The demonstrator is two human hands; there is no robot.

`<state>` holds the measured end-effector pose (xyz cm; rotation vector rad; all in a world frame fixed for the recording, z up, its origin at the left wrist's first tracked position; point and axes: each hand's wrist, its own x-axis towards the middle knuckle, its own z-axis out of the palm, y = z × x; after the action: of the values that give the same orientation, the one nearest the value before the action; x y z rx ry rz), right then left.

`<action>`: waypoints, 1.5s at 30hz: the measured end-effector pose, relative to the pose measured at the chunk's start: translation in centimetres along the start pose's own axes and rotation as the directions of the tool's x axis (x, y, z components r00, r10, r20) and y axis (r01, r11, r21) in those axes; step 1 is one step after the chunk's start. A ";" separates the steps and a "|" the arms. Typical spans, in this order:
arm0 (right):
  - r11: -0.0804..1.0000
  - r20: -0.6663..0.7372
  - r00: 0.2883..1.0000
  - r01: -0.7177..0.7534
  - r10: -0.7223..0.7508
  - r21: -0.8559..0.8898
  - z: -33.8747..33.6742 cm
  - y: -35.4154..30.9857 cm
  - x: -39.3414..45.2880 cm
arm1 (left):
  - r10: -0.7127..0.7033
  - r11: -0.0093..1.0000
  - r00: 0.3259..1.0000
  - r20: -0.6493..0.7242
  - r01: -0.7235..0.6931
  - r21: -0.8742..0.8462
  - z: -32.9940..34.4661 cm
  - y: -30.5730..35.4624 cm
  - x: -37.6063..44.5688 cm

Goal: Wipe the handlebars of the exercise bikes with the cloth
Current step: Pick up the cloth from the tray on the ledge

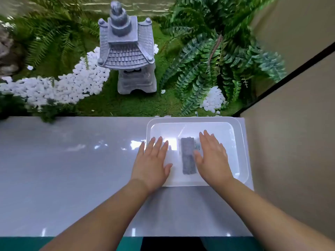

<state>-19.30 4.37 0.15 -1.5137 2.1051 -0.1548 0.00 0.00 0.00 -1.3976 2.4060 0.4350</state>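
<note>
Left hand (151,160): held flat, fingers straight, over the tray's left rim.
Right hand (212,156): flat, nothing grasped.
Cloth (188,154): laid between them in the tray (242,142), at the tabletop's (72,169) far right corner.

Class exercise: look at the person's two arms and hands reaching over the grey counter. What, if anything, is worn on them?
Nothing is worn. Both forearms are bare as far as the picture shows, with no sleeve reaching them. The left hand and the right hand have no gloves, and no rings, watch, bracelets or markings can be seen. The fingernails look short and unpainted.
</note>
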 end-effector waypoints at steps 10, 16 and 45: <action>0.986 -0.173 0.984 -0.016 0.045 0.169 6.3 0.1 2.2 | 0.044 0.986 0.998 0.039 -0.049 0.161 5.0 -0.5 3.5; 0.985 -0.253 0.962 -0.066 0.106 0.161 8.4 -0.4 2.9 | 0.055 0.988 0.998 0.013 -0.057 0.142 5.7 -0.9 3.7; 0.944 -0.017 1.000 0.017 -0.012 0.329 -6.9 -6.7 -6.1 | -0.139 0.984 0.988 0.066 0.145 -0.104 -7.9 -4.8 -10.4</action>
<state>-15.60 5.96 10.83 -1.3298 1.9609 -0.4992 8.12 2.49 11.07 -1.5679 2.2482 0.5688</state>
